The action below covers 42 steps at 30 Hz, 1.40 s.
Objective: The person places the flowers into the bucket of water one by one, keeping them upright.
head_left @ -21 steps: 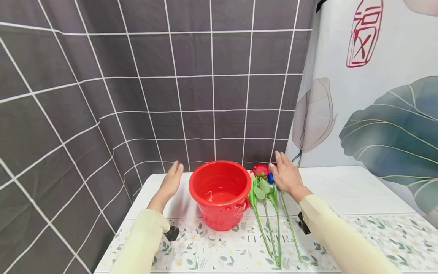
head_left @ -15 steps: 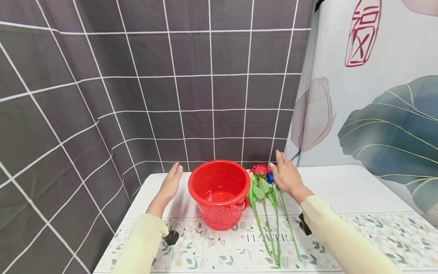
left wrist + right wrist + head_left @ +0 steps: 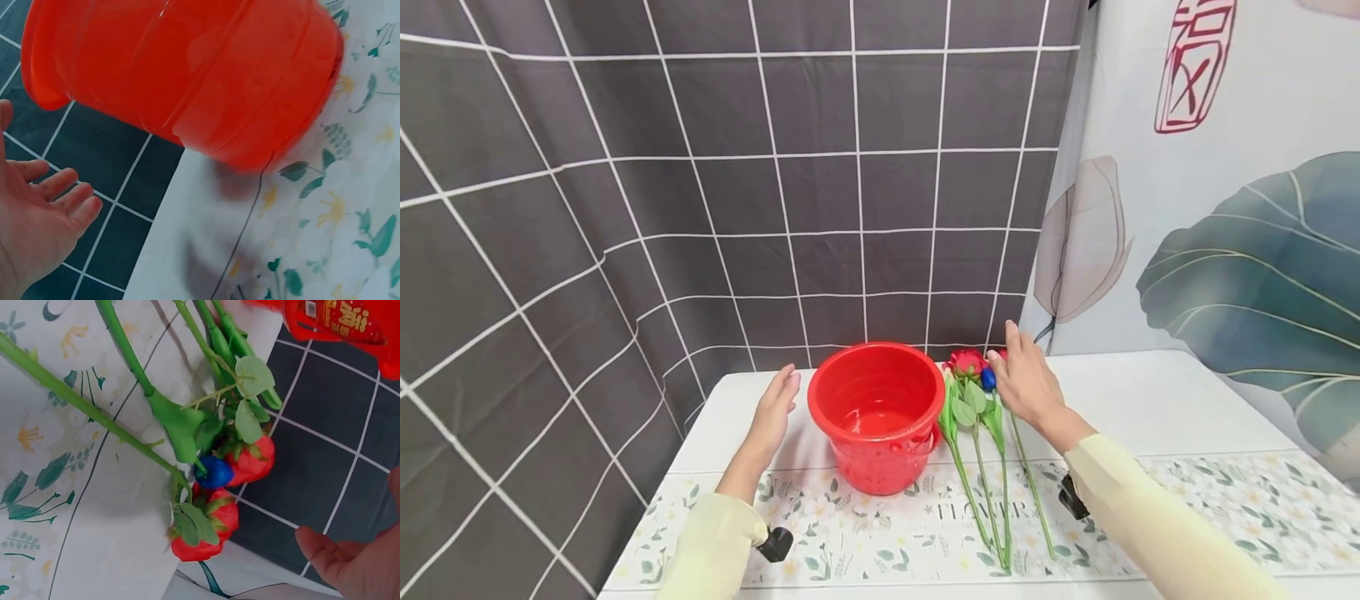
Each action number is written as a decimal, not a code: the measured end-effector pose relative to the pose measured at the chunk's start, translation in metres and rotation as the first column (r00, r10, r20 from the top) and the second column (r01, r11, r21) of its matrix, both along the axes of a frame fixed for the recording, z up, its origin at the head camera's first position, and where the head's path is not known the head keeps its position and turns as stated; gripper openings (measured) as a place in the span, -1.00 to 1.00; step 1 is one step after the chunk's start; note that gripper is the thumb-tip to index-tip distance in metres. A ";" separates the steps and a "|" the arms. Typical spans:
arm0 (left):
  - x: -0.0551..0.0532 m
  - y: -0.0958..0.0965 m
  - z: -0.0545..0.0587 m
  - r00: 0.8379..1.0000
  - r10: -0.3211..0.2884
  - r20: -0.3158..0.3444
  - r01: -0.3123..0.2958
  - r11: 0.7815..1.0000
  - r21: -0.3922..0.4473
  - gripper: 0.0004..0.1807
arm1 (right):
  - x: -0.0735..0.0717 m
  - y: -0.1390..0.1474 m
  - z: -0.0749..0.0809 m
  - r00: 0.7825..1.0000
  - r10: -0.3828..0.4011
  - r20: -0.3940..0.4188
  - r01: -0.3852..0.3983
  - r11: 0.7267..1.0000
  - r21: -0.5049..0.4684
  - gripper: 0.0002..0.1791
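Observation:
A red plastic bucket (image 3: 880, 467) stands upright in the middle of the table. My left hand (image 3: 771, 417) is held beside its left wall, a gap apart, with relaxed fingers and nothing in them; in the left wrist view its palm faces up toward the bucket (image 3: 206, 69). On the bucket's right lie several artificial flowers, among them a red rose (image 3: 966, 362) and a blue-budded flower (image 3: 988, 380) with long green stems. My right hand (image 3: 1032, 385) hovers over the right side of the blooms, fingers extended and holding nothing. It partly hides another red rose (image 3: 200, 540).
The table has a white cloth (image 3: 1120, 400) with a floral band lettered "FLOWER". A dark grid-patterned curtain (image 3: 820, 192) hangs behind and to the left. At the right is a white curtain (image 3: 1150, 233) with leaf prints.
My left hand has dropped slightly relative to the bucket. The head view has tilted down a little. Bucket and flowers stay in place.

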<state>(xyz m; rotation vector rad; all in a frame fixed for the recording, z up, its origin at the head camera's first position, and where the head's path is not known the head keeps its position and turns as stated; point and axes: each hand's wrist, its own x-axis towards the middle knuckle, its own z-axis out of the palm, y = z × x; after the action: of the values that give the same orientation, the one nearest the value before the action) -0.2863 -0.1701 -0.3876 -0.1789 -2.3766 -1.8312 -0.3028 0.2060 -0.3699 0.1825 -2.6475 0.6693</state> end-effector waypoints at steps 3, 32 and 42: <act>0.002 0.001 -0.002 1.000 0.000 -0.010 0.000 0.999 0.039 -0.39 | 0.004 0.000 0.002 1.000 0.002 -0.003 -0.002 1.000 -0.002 -0.32; 0.014 0.013 -0.003 0.999 -0.042 -0.016 0.044 0.986 0.160 -0.46 | 0.042 0.021 -0.017 0.981 0.039 0.192 -0.023 0.996 -0.087 -0.29; 0.018 0.018 -0.008 0.998 -0.052 -0.027 0.056 0.980 0.191 -0.45 | 0.046 0.027 -0.030 0.941 0.045 0.335 -0.018 0.996 -0.084 -0.26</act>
<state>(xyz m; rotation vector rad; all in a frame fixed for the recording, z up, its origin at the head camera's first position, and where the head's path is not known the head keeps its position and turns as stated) -0.2678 -0.1523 -0.3959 -0.2434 -2.1851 -2.0573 -0.2565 0.2328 -0.3995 0.0938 -2.9403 0.8853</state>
